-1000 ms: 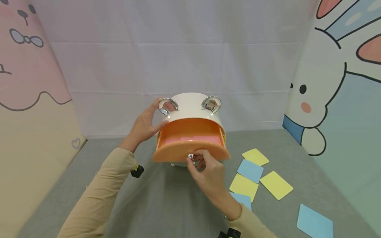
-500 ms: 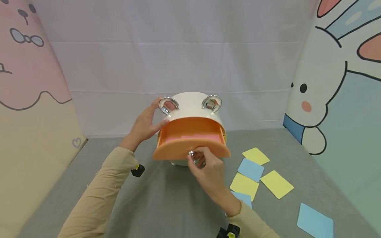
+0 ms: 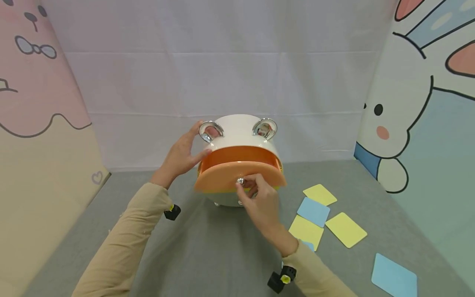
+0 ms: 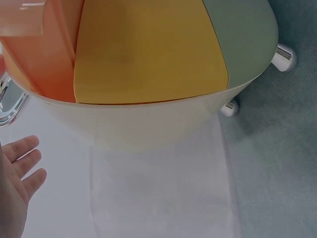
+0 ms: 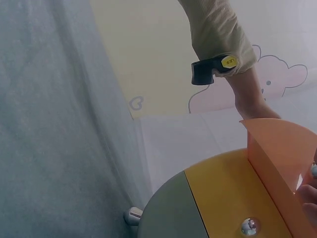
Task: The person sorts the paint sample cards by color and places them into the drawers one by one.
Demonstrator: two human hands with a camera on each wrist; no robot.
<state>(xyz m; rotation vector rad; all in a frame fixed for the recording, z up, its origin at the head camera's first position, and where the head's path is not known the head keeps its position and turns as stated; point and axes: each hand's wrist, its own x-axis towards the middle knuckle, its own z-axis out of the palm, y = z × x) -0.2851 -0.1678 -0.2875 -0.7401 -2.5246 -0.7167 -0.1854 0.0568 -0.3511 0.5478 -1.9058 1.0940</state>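
Observation:
A small rounded white cabinet (image 3: 237,130) with two silver ring ears stands on the grey surface. Its top orange drawer (image 3: 217,175) is partly pulled out. My right hand (image 3: 264,210) pinches the silver knob (image 3: 240,181) of that drawer between thumb and fingers. My left hand (image 3: 181,156) rests against the cabinet's upper left side, thumb at the front rim, fingers behind the left ear. In the left wrist view the fingers of the left hand (image 4: 17,183) look extended. A yellow drawer (image 4: 148,54) and a green drawer (image 4: 247,42) lie flush below the orange one.
To the right lie several yellow and blue cards, among them a yellow card (image 3: 346,229), a blue card (image 3: 313,211) and a separate blue card (image 3: 394,274). A white cloth wall (image 3: 178,82) rises behind the cabinet. Printed panels stand left and right.
My right hand has moved forward and up with the knob, pushing the orange drawer further in. The pink contents are now hidden. My left hand has stayed put.

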